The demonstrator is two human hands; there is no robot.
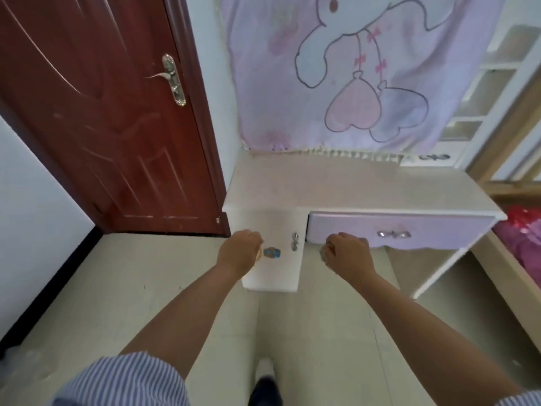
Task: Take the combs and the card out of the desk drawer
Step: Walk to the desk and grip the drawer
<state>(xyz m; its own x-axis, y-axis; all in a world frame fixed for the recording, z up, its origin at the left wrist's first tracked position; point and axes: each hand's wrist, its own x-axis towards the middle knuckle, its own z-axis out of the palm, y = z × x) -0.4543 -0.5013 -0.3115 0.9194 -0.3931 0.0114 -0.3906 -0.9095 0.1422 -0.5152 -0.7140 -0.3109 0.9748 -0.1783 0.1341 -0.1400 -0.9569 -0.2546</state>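
Both bare forearms reach forward and down from blue-and-white striped sleeves [128,379], roughly parallel, toward the front of the white-topped counter [351,189]. The left hand [240,253] is seen from the back, fingers curled under, in front of the white cabinet door [275,253] on the counter's left part; whether it touches the door or holds anything cannot be told. Just right of it on the door sits a small blue sticker-like patch [272,252], and further right a silver bow-shaped door handle [294,241]. The right hand [347,253] is also curled into a loose fist, knuckles up, below the left end of the pale lilac drawer front [401,231]; what, if anything, it pinches is hidden. The drawer is closed, its silver bow-shaped pull [393,234] to the right of the right hand and apart from it. Combs and card are not visible; the drawer's inside is not in view.

The counter top is bare, with a lilac cartoon-printed cloth [351,68] hanging above its back edge. A dark red panelled door [111,118] stands left of the counter. The pale tiled floor [146,288] lies open beneath both arms, and open space shows under the drawer beside the white counter leg [439,273].
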